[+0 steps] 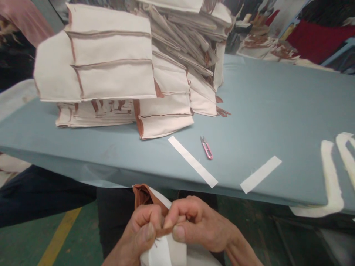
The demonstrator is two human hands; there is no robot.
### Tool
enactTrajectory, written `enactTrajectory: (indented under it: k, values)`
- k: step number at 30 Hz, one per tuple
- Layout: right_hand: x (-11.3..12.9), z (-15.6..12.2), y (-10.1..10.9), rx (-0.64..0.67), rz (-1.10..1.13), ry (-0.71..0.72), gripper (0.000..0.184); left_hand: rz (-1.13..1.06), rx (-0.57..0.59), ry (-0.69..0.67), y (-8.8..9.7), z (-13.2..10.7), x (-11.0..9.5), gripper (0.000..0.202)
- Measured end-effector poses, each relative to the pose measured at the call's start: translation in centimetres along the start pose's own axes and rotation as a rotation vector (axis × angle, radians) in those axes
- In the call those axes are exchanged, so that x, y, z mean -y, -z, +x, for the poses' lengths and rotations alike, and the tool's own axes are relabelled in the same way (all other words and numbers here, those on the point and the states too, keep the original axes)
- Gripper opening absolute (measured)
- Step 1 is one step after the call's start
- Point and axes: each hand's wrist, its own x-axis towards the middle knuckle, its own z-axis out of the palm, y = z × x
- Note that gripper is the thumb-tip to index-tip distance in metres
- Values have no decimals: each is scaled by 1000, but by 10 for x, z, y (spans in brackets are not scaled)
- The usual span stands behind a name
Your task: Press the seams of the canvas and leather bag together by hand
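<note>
Close to my body, below the table's front edge, both hands pinch one cream fabric piece [177, 248] with a brown edge. My left hand [145, 231] grips the brown edge between thumb and fingers, and a short dark thread end shows beside it. Right beside it, my right hand [198, 223] has its thumb and bent fingers closed on the same edge. A folded brown part [142, 195] of the piece sticks up behind the left hand. Pink thread snips [206, 147] lie on the table beyond my hands, touched by neither.
Stacked cream fabric pieces [113, 48] with brown edges cover the back left of the blue-grey table [277, 111]. Two white strips [192, 161] lie near the front edge. A curled white band [331, 177] lies at the right. At the far left is a person's pink sleeve [27, 18].
</note>
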Motion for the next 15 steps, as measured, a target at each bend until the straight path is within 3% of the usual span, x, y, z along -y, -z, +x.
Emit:
enactTrajectory:
  k: [3, 7, 12, 15]
  values:
    - [1, 1, 0, 14, 16, -51, 35, 192, 35, -73, 8, 1, -4, 67]
    - [9, 0, -4, 0, -65, -88, 30, 540, 56, -150, 19, -2, -26, 62]
    - [28, -7, -15, -40, -338, -144, 16, 1221, 95, -237, 11, -15, -53, 25]
    - [31, -9, -19, -33, -413, -100, 15, 1377, 121, -413, 4, -24, -49, 26]
